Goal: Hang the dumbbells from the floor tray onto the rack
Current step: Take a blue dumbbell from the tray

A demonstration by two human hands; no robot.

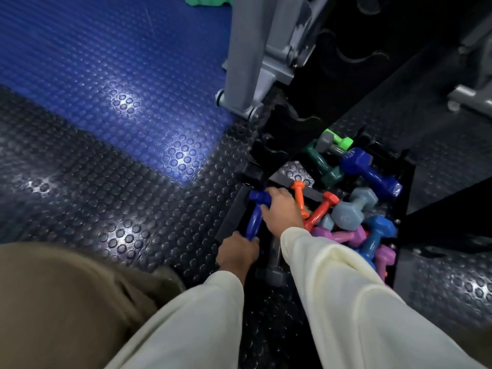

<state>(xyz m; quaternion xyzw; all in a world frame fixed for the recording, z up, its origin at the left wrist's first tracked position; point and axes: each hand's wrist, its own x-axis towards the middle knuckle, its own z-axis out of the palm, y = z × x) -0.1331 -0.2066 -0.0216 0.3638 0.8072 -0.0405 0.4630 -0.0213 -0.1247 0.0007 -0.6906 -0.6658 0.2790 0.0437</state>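
- Both hands were on one dark blue dumbbell [255, 213] at the near-left corner of the floor tray [231, 218]: the left hand [237, 253] was wrapped around its lower end, and the right hand [282, 211] had its fingers curled against the upper head and handle.
- Whether the dumbbell's lower head had cleared the tray floor could not be told; the left hand covered it.
- Most of the load lay heaped in the tray to the right: two orange dumbbells [316, 209] touching each other, a grey-blue one [351, 206], purple ones [343, 235], a large blue one [370, 169], a dark green one [323, 166] and a grey-and-lime one [335, 143] at the far end.
- A grey dumbbell [274, 265] lay just beside the left hand, partly under the right sleeve.
- The rack [282, 129], black with scalloped cradles, rose from the tray's far-left corner, and the cradles in view looked bare.
- The step in hand seemed to be the pick-up, with the hanging hardly begun.
- The next move likely called for lifting the blue dumbbell clear of the tray's edge, turning it level, and seating its handle in a free cradle so that both heads overhung the sides.
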